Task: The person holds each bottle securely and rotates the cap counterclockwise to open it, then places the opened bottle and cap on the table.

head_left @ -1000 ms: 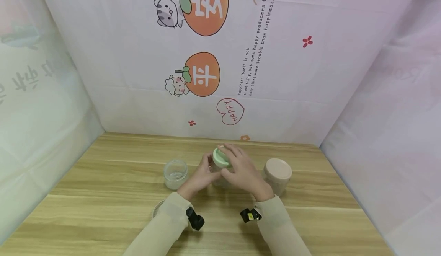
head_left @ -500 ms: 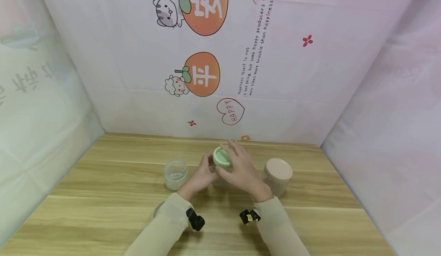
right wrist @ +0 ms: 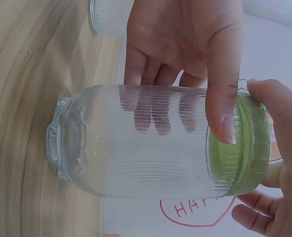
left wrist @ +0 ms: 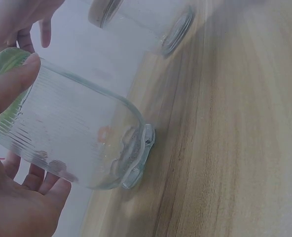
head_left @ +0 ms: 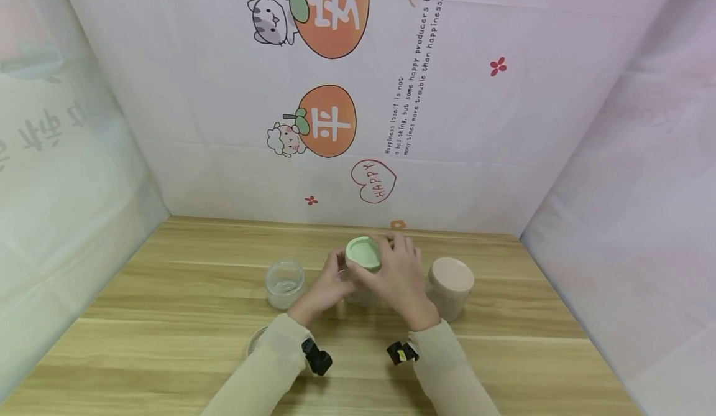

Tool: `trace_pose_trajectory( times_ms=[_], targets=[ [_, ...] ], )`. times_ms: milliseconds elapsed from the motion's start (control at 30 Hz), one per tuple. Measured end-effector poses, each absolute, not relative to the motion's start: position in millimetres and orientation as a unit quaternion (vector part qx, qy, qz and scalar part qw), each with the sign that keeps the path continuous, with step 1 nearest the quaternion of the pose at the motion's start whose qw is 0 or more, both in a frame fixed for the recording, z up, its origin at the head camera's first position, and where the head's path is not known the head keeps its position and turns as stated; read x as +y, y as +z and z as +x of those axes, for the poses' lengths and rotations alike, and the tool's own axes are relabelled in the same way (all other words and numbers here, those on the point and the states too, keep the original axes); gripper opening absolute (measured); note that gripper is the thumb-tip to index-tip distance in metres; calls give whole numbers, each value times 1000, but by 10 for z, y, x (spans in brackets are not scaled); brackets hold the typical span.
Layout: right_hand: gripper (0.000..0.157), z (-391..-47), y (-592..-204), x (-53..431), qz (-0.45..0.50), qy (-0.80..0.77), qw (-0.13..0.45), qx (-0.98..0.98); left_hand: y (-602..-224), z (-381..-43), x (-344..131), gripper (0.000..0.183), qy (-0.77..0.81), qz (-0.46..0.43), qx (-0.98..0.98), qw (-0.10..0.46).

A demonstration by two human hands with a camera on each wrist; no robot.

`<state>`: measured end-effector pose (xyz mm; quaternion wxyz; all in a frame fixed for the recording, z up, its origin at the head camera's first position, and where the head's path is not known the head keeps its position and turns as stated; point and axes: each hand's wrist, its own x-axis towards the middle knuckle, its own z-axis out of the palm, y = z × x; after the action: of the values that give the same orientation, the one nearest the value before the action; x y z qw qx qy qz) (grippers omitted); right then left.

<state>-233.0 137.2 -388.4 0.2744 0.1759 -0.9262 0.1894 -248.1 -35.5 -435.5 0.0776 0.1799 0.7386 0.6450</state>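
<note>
A clear ribbed glass jar [right wrist: 151,143] with small glass feet stands upright on the wooden table, capped by a green lid [head_left: 363,252]. My left hand [head_left: 328,282] grips the jar from the left; in the right wrist view its thumb lies along the glass just under the lid, with the fingers round the far side. My right hand [head_left: 399,276] holds the lid's rim between thumb and fingers, as the right wrist view shows at the lid's edge. Part of the jar's body is hidden behind both hands in the head view.
Left of the hands stands a short glass jar [head_left: 285,284] without a lid. A round disc [head_left: 254,339] lies partly under the left sleeve. To the right is a glass jar with a beige lid [head_left: 452,274]. A printed cloth [head_left: 447,186] hangs behind the table.
My right hand's fingers first spread over the lid's top, then lifted and stretched away, and now wrap the rim at the right. The left hand and jar stay put.
</note>
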Motion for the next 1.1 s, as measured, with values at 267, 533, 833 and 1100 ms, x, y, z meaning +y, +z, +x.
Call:
trace_pose_trajectory(
  times_ms=[267, 533, 833, 1100],
  targets=[
    [73, -2329, -3888, 1379, 184, 181, 262, -930, -4353, -2472, -354, 84, 648, 176, 737, 78],
    [66, -2345, -3885, 1410, 209, 193, 247, -926, -4369, -2494, -363, 78, 645, 183, 738, 73],
    [63, -2389, -3896, 1457, 229, 221, 219, -923, -4377, -2508, -354, 80, 638, 180, 746, 71],
    [64, -2384, -3877, 1476, 253, 244, 186, -918, -4395, -2528, -352, 83, 636, 171, 749, 75]
  ],
)
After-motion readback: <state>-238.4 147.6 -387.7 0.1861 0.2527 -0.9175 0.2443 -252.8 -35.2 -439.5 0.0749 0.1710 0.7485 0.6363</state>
